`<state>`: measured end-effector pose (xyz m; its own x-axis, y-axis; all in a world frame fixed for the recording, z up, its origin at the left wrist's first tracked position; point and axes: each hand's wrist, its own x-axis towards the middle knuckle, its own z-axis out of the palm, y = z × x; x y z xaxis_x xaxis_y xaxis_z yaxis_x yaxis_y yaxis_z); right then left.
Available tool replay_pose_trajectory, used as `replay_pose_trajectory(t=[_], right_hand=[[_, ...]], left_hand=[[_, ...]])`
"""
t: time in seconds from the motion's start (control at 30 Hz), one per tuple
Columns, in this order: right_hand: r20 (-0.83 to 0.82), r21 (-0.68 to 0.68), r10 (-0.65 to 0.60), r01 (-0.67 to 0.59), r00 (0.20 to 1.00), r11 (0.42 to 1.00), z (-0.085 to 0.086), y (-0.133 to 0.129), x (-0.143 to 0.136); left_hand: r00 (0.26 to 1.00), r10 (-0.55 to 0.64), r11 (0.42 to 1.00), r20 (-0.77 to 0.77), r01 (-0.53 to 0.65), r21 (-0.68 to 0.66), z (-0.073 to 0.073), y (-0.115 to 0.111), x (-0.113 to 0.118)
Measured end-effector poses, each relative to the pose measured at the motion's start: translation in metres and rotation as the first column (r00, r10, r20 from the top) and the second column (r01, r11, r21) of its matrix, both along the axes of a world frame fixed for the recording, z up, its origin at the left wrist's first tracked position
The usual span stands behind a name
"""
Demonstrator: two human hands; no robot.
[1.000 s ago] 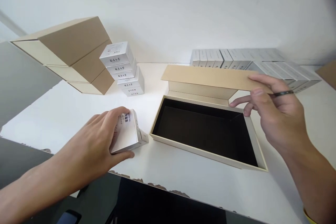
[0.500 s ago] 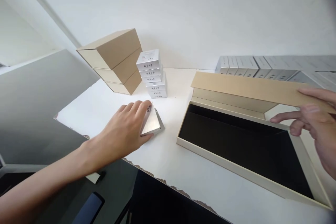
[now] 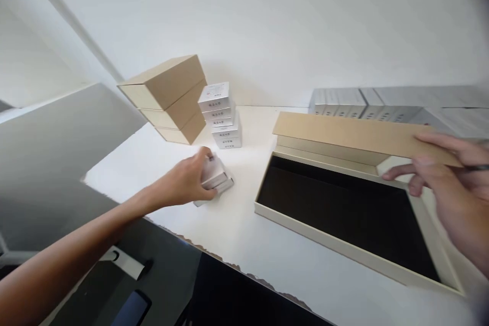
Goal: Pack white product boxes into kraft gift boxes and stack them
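Observation:
My left hand (image 3: 190, 179) is closed around a small silver-white carton (image 3: 214, 170), fingers over its far side and thumb at the near side. Beneath it shows the edge of another such carton (image 3: 226, 186); whether the two touch is hard to tell. My right hand (image 3: 454, 183) pinches the tan lid (image 3: 351, 135) of a long flat gift box, fingers above and thumb below. The lid is held up at a slant. Inside the gift box (image 3: 328, 249) lies a black lining (image 3: 344, 214).
Several small cartons (image 3: 225, 132) are stacked behind my left hand. Left of them stands a pile of tan boxes (image 3: 171, 97). A row of silver cartons (image 3: 344, 104) lines the wall behind the lid. The white table's (image 3: 229, 239) front edge is chipped.
My left hand and its carton have shifted slightly left, and the carton's tilt has changed, with a second carton now showing beneath. My right hand still holds the lid. The view has shifted slightly.

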<state>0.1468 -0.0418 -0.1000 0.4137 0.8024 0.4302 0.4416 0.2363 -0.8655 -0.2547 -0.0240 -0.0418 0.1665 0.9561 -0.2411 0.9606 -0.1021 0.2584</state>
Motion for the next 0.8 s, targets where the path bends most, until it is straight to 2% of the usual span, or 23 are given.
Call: replay_pose_trajectory(t=[0.07, 0.13, 0.2, 0.3, 0.37, 0.43, 0.5, 0.67, 0.8], right_hand=[[-0.021, -0.011, 0.042, -0.042, 0.999, 0.999, 0.004, -0.005, -0.005], [-0.025, -0.001, 0.064, -0.064, 0.998, 0.998, 0.005, -0.007, -0.006], [-0.023, -0.003, 0.073, -0.073, 0.997, 0.997, 0.005, -0.007, -0.006], [-0.037, -0.011, 0.078, -0.079, 0.996, 0.997, 0.003, -0.007, -0.006], [-0.045, -0.004, 0.082, -0.082, 0.996, 0.997, 0.002, -0.008, -0.007], [-0.040, 0.008, 0.082, -0.082, 0.996, 0.997, 0.002, -0.008, -0.008], [-0.027, 0.015, 0.084, -0.083, 0.996, 0.996, 0.001, -0.008, -0.009], [-0.025, 0.035, 0.101, -0.100, 0.995, 0.994, 0.002, -0.008, -0.010], [-0.010, 0.044, 0.108, -0.107, 0.994, 0.993, 0.001, -0.008, -0.011]], left_hand=[[0.996, 0.073, 0.995, 0.044, -0.076, 0.068, 0.013, -0.008, 0.007], [0.994, 0.037, 0.973, 0.099, -0.059, 0.223, 0.027, -0.013, 0.020], [0.980, -0.175, 0.922, 0.094, 0.130, 0.366, 0.040, -0.016, 0.043], [0.845, -0.533, 0.754, -0.040, 0.496, 0.430, 0.050, -0.013, 0.090], [0.737, -0.665, 0.647, -0.125, 0.651, 0.396, 0.051, -0.007, 0.119], [0.669, -0.723, 0.597, -0.171, 0.731, 0.332, 0.051, -0.002, 0.137], [0.652, -0.730, 0.600, -0.205, 0.755, 0.263, 0.051, 0.002, 0.146], [0.725, -0.662, 0.716, -0.192, 0.687, 0.126, 0.055, 0.003, 0.147], [0.672, -0.711, 0.693, -0.207, 0.720, -0.044, 0.053, 0.006, 0.159]])
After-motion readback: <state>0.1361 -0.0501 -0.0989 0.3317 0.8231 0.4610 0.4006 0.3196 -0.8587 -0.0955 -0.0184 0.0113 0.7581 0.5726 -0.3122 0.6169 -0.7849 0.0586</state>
